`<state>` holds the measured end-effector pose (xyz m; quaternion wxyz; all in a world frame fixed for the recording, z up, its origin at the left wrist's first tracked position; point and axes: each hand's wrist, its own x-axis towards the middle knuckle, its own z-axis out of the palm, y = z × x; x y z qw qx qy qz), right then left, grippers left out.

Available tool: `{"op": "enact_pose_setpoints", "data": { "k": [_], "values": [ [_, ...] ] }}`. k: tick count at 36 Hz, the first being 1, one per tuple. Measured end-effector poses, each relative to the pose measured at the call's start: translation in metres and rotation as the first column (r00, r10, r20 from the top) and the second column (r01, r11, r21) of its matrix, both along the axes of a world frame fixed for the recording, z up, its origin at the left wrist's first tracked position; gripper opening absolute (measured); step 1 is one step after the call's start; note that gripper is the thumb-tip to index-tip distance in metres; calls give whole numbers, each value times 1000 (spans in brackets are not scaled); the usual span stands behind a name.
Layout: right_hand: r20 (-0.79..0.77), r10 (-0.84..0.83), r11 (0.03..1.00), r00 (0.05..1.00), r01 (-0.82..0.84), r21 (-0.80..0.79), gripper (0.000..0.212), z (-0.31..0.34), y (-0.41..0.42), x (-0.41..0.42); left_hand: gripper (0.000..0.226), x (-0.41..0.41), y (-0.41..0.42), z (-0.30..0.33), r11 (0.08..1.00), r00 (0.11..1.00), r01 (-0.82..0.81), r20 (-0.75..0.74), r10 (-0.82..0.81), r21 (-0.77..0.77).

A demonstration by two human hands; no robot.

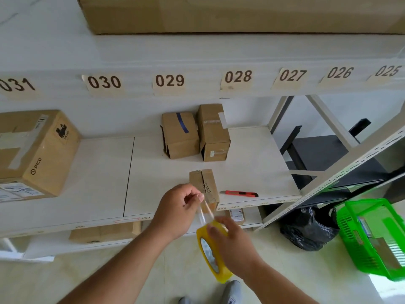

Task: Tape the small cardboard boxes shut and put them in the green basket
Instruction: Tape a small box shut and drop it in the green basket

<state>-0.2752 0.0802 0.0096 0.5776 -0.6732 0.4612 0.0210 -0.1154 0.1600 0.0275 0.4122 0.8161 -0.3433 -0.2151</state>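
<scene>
White metal shelving with numbered labels along the upper beam, 031 down to 025 — pale tiled floor below. On the top shelf, far above both hands, a very large carton. On the middle shelf board, well to the left of the left hand, a big Pico box patched with tape. Beyond the hands, toward the back, two small cardboard boxes side by side and touching: one with a blue stripe, one with clear tape on its end.

Off to the right of the right hand, on the floor, a green basket with boxes already inside; beside it a black plastic bag.

Right hand curled round a yellow tape roll, held below the shelf edge. Left hand just above it, thumb and fingers pinching the free end of the clear tape strip drawn from the roll.

Just beyond the left fingertips, at the front edge of the board, another small box, top flaps closed together, seam showing. To its right, near the right hand — a red utility knife lying flat.
</scene>
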Motion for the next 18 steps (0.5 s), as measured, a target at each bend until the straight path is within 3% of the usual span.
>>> {"op": "enact_pose_setpoints", "data": {
  "k": [7,18],
  "values": [
    [-3,-5,997,1000,5,72,35,-19,-22,-1,15,21,-40,-9,990,1000,14,-7,-14,144],
    [-69,-72,984,995,82,160,38,-34,-43,15,14,49,-77,-28,991,998,-40,-45,46,130]
  ]
}}
